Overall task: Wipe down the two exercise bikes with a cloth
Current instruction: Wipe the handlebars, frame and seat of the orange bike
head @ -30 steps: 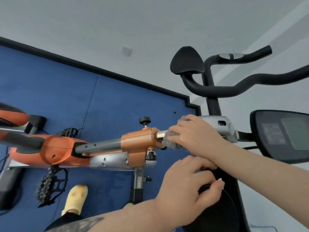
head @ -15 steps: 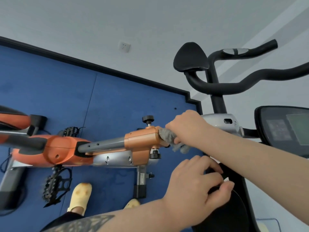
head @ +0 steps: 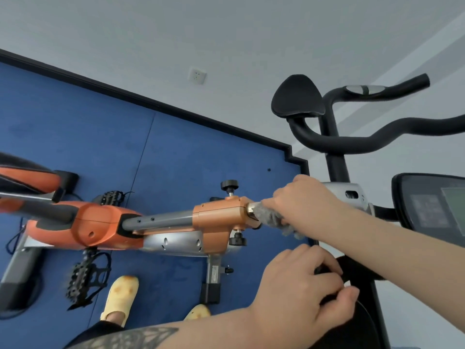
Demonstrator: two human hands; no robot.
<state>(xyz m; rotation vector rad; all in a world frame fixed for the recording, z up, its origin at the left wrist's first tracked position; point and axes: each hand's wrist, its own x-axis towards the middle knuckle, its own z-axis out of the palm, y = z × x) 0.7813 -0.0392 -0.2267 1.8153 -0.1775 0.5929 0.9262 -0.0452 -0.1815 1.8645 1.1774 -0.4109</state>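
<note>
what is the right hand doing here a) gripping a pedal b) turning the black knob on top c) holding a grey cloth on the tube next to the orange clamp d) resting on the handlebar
c: the right hand grips the grey cloth against the tube end beside the orange clamp; the black knob stands untouched.

I observed a blue floor mat (head: 100,137) covering most of the lower left of the view, with a seam running across it. A black border strip (head: 151,103) edged the mat where it met the grey wall (head: 226,34). A white wall socket (head: 197,75) was mounted on that wall, just beyond the strip. Two yellow slippers were on the mat: one (head: 120,293) lay beside a pedal, the other (head: 198,312) was partly hidden. I noted a dark cable (head: 13,241) trailing on the mat at the left edge.
</note>
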